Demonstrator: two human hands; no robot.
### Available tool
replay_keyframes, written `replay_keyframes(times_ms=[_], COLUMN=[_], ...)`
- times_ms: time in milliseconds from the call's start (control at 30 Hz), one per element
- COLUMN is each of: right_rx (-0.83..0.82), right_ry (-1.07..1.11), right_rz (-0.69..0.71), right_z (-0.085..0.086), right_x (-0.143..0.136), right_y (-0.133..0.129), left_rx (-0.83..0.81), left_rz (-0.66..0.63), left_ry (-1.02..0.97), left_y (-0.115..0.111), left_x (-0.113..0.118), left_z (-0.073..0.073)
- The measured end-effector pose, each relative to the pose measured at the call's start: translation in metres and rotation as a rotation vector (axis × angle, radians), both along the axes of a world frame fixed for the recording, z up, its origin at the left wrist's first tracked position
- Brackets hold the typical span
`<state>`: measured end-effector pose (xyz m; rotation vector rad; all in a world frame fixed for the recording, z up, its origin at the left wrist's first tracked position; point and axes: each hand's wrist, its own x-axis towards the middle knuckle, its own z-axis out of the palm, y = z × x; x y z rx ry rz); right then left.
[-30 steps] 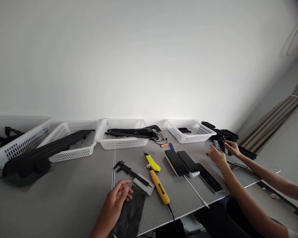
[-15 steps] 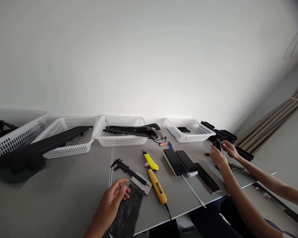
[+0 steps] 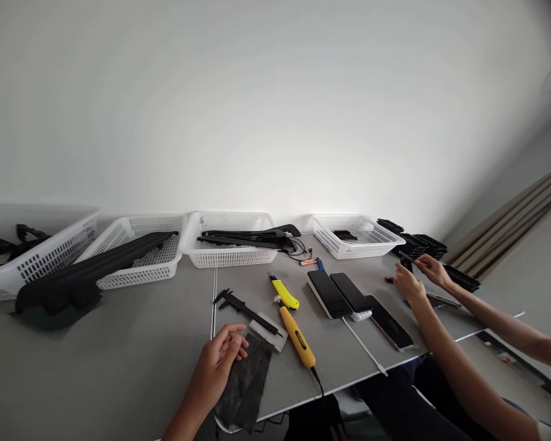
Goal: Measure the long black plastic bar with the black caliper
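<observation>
My left hand (image 3: 219, 358) rests at the table's front, its fingers loosely curled and apart, with nothing seen in them. It lies against the left edge of a dark, worn flat sheet (image 3: 248, 383). Just beyond the fingers, a black vernier caliper (image 3: 245, 311) lies partly across a small pale block (image 3: 273, 339). To the right are a yellow-handled corded tool (image 3: 297, 337) and a yellow utility knife (image 3: 284, 294). My right hand is not seen.
White baskets (image 3: 229, 260) line the wall, several holding black parts; a long black molded part (image 3: 87, 269) overhangs one. Phones (image 3: 328, 295) and a white cable (image 3: 365, 346) lie to the right. There a co-worker's hands (image 3: 411, 282) handle a small dark piece near stacked black parts (image 3: 417, 245).
The whole view has shifted slightly, so the table things appear a little further right. My left hand keeps nearly the same pose beside the sheet.
</observation>
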<state>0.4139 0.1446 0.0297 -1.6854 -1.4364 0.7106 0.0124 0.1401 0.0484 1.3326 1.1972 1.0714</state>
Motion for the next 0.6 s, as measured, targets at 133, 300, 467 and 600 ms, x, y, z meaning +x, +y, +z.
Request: replay_keyframes(times_ms=[133,300,467,600], right_rx=[0.053,0.141,-0.028,-0.081], right_ry=[-0.057,-0.188,-0.704,-0.684], right_rz=[-0.145,-0.341,-0.234,-0.239], right_z=[-0.026,0.004,0.057,0.053], right_x=[-0.027,-0.042,-0.080,-0.091], right_y=[-0.066,-0.069,0.061,0.113], left_rx=[-0.014,-0.001,0.101,0.218], left_rz=[-0.010,-0.075,-0.209,-0.305], left_ry=[0.028,0.139,0.383,0.528], left_y=[0.000,0.000,-0.006,-0.007], left_x=[-0.002,-0.003,0.001,0.003], left_z=[0.001,-0.001,0.004,0.001])
